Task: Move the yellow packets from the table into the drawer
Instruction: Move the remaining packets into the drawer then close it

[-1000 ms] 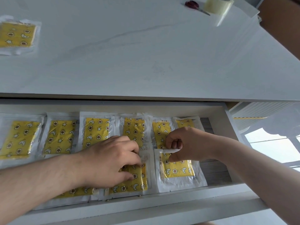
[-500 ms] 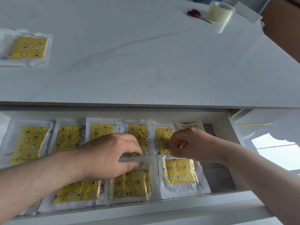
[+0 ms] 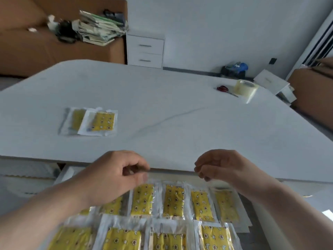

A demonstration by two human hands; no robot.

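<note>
Two overlapping yellow packets (image 3: pixel 98 121) in clear wrappers lie on the white table (image 3: pixel 180 123) at the left. Several more yellow packets (image 3: pixel 173 201) fill the open drawer (image 3: pixel 241 230) below the table's near edge, in two rows. My left hand (image 3: pixel 115 175) hovers over the drawer's back row with fingers loosely curled, holding nothing. My right hand (image 3: pixel 219 165) hangs at the same height over the table edge, fingers loosely curled and empty. The frame is blurred by head motion.
A roll of clear tape (image 3: pixel 246 88) and red-handled scissors (image 3: pixel 225 89) sit at the table's far right. Beyond the table stand a white drawer cabinet (image 3: pixel 145 49), a brown sofa (image 3: pixel 27 46) with stacked papers (image 3: pixel 100 27), and boxes at the right.
Both hands let go of the packets in the drawer and rose toward the table edge. The camera tilted up, bringing the far room and the table's two packets into fuller view.
</note>
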